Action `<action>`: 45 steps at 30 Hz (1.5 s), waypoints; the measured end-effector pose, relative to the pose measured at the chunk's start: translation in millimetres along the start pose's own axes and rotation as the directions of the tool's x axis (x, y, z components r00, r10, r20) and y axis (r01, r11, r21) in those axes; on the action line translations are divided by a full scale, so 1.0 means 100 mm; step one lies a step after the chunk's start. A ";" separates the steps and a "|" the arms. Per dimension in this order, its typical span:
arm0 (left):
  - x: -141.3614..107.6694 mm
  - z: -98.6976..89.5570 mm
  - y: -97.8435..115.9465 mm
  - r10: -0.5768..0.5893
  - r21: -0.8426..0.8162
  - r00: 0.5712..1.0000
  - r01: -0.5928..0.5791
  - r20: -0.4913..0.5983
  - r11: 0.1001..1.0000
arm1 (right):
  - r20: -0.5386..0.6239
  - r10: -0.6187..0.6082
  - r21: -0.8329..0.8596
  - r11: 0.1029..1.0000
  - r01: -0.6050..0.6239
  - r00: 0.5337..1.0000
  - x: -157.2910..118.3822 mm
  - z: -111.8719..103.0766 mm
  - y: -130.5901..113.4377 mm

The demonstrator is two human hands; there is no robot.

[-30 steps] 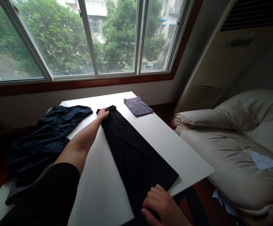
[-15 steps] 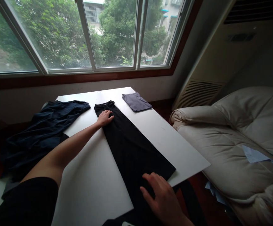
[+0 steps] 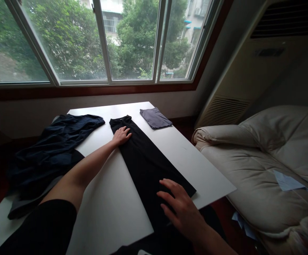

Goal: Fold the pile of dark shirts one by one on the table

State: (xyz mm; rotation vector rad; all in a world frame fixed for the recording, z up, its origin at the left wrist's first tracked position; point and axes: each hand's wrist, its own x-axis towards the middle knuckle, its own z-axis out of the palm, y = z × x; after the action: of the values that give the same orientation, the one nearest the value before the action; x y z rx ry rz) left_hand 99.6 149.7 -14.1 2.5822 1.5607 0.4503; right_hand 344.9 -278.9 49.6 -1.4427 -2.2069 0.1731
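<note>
Black trousers, laid lengthwise in a long narrow shape, stretch across the white table from its far side to the near edge. My left hand lies flat on them just below the waistband, fingers extended. Over the lower part, close to the near table edge, is my right hand, its fingers spread and slightly curled. Whether the right fingertips touch the cloth I cannot tell. Nothing is gripped in either hand.
A crumpled dark blue garment hangs over the table's left side. Folded grey cloth lies at the far right corner. To the right stand a cream leather sofa with pale paper on it and a tall floor unit with vents. A window runs behind.
My right hand has shifted slightly up along the trousers, with its fingers more spread. The left hand stays at the same place on the cloth. The camera view has tilted a little.
</note>
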 end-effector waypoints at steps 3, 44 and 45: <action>-0.02 -0.02 0.00 0.031 0.013 0.999 -0.030 -0.024 0.999 | 0.143 -0.038 -0.036 0.998 0.044 0.989 0.09 0.05 0.07; 1.12 0.03 -0.03 -0.185 0.030 0.981 0.183 0.065 0.983 | 0.264 -0.050 -0.125 0.989 0.085 0.963 -0.23 0.12 0.30; 1.09 0.00 -0.04 -0.166 0.030 0.985 0.164 0.048 0.986 | 0.289 -0.023 -0.096 0.994 0.053 0.957 -0.20 0.09 0.28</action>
State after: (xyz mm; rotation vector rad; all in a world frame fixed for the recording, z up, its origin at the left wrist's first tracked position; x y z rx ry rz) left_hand 143.5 247.4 7.1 2.4356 1.7561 0.3495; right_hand 370.4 -283.4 24.5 -1.5095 -2.5079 0.2749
